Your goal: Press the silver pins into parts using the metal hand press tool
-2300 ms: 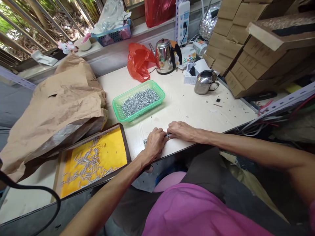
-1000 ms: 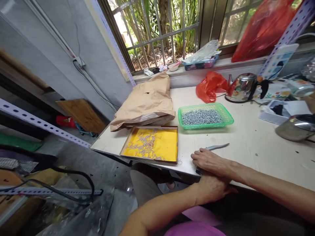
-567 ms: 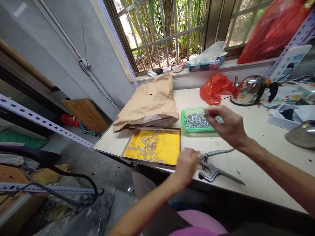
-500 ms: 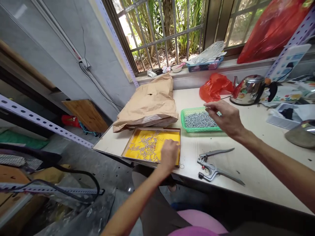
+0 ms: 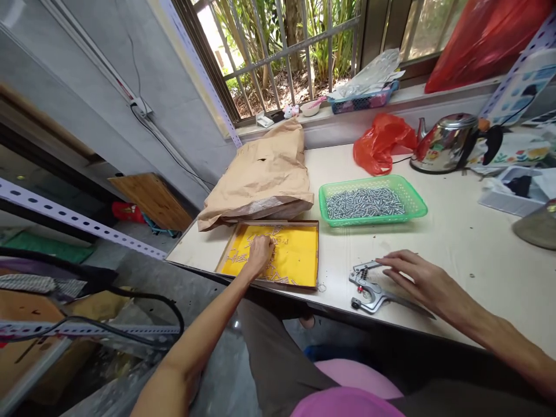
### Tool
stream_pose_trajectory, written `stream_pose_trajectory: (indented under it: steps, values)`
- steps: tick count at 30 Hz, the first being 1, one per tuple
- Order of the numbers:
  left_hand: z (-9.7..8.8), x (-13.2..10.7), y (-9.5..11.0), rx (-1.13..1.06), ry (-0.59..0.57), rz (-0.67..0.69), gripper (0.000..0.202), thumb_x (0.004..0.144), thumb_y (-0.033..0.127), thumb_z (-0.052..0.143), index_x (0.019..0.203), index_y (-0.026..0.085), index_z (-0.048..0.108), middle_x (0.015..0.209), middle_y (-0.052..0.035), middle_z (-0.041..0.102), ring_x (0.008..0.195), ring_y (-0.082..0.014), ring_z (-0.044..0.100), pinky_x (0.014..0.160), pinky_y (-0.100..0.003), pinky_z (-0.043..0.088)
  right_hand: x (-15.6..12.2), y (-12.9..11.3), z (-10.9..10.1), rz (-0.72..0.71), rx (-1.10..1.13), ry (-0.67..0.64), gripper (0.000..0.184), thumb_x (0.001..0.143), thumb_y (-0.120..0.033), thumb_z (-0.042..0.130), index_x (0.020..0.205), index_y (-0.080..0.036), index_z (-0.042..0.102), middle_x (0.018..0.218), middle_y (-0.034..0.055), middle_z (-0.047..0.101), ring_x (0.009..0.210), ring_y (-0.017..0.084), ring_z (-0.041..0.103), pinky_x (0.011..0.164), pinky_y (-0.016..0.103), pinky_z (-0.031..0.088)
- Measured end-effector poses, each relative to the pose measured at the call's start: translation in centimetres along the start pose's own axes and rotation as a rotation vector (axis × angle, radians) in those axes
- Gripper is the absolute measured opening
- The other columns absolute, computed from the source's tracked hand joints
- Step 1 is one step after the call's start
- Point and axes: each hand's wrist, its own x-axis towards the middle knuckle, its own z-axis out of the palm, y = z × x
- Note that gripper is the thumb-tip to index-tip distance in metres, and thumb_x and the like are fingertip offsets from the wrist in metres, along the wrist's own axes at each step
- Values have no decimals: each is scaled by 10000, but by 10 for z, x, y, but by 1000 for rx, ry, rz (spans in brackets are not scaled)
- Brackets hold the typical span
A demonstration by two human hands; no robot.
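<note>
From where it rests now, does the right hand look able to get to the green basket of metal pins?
Probably yes. The right hand lies on the pliers, and only bare table separates it from the green basket just beyond. The left hand is off in the yellow tray.

Pliers (image 5: 369,289) right of tray (image 5: 299,282)
</note>
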Motion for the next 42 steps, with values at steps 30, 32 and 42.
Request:
stream_pose_trajectory:
  steps: [30, 32, 42]
  values:
    - [30, -78, 159, -973, -586, -68, 368, 676, 472, 716, 738, 114, 657, 449, 44, 504, 348, -41, 365, 358, -176, 246, -62, 1, 3, 157, -272, -205, 239, 941, -116, 442, 1080, -197, 619, 923, 50, 567, 784, 159, 514, 684, 281, 347]
    - [29, -78, 161, -914, -578, -55, 345, 702, 459, 690, 728, 116, 654, 445, 43, 506, 343, -43, 368, 360, -179, 255, -63, 2, 5, 146, -278, -192, 247, 940, -110, 438, 1091, -198, 612, 927, 48, 559, 775, 158, 505, 687, 283, 342]
    - [21, -75, 169, -711, -664, -4, 313, 715, 401, 655, 553, 154, 551, 396, 54, 454, 329, -50, 368, 366, -186, 266, -56, 7, 0, 135, -291, -209, 235, 902, -80, 468, 1056, -194, 605, 931, 53, 559, 796, 167, 502, 697, 286, 329]
